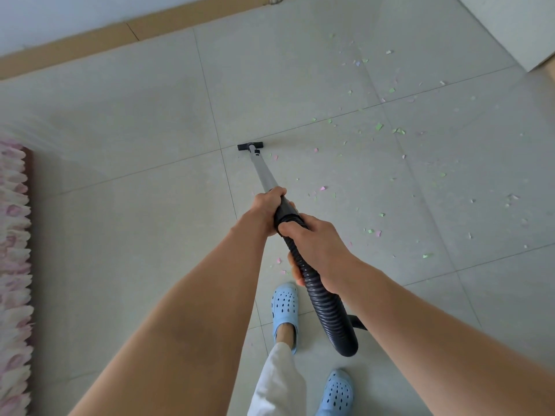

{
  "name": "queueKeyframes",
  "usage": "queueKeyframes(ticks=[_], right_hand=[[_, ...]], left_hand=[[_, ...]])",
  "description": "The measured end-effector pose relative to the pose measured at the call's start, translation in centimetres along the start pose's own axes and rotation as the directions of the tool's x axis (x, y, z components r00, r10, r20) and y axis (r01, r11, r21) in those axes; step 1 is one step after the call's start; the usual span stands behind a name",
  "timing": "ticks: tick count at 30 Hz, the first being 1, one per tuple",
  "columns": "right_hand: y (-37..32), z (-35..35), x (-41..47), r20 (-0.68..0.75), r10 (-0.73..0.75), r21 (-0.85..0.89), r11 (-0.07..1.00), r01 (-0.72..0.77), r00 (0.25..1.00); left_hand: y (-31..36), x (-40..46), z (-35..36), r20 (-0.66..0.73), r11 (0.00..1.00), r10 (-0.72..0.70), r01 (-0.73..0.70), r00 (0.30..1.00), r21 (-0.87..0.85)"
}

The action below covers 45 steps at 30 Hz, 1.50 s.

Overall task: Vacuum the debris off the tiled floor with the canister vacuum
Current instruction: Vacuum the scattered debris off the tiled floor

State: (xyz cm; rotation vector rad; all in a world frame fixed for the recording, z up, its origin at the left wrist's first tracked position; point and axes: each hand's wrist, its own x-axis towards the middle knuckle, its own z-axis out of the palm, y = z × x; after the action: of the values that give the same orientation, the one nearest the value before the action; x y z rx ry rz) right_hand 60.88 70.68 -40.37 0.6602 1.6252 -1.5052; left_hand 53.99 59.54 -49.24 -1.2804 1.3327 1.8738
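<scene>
Head view: one wand point(264, 172), one hose point(324, 301) and one nozzle point(250, 145) are seen. The wand's top is gripped by the left hand point(267, 210); the hose just behind is gripped by the right hand point(315, 247). The nozzle is set on the floor point(135, 121), well ahead of both hands. Debris point(390, 139), too many scraps to count, is scattered right of the nozzle. Two blue clogs point(284, 307) are worn.

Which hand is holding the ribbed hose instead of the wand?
The right hand, gripping the ribbed hose; the left hand holds the wand farther forward.
</scene>
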Motion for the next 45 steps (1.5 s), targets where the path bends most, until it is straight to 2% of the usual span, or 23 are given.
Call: queueKeyframes(ticks=[14, 22, 27, 31, 38, 45], right_hand=[[2.7, -2.0, -2.7, -0.022, -0.101, -0.208, 0.974, 0.094, 0.995], [4.4, -3.2, -2.9, -0.062, -0.2, -0.448, 0.881, 0.152, 0.978], [5.3, -4.1, -3.2, -0.067, -0.225, -0.504, 0.848, 0.162, 0.972], [6.1, -4.7, -3.7, -0.073, -0.219, -0.46, 0.873, 0.162, 0.973], [7.1, -5.2, -4.9, -0.026, -0.141, -0.194, 0.972, 0.133, 0.99], [8.0, -5.1, -6.0, 0.019, -0.081, -0.107, 0.991, 0.082, 0.997]], left_hand=[[-4.1, -2.6, 0.9, 0.051, 0.992, -0.001, 0.007, 0.999, -0.126], [-6.0, -3.9, 2.0, 0.08, 0.98, -0.004, 0.02, 0.997, -0.199], [-7.1, -4.1, 2.6, 0.09, 0.976, -0.022, 0.04, 0.996, -0.213], [-7.8, -4.3, 3.1, 0.095, 0.983, -0.02, 0.038, 0.995, -0.182], [-8.9, -4.6, 3.1, 0.052, 0.992, 0.015, -0.009, 0.999, -0.127], [-9.9, -5.2, 2.5, 0.003, 0.997, 0.016, -0.016, 1.0, -0.075]])
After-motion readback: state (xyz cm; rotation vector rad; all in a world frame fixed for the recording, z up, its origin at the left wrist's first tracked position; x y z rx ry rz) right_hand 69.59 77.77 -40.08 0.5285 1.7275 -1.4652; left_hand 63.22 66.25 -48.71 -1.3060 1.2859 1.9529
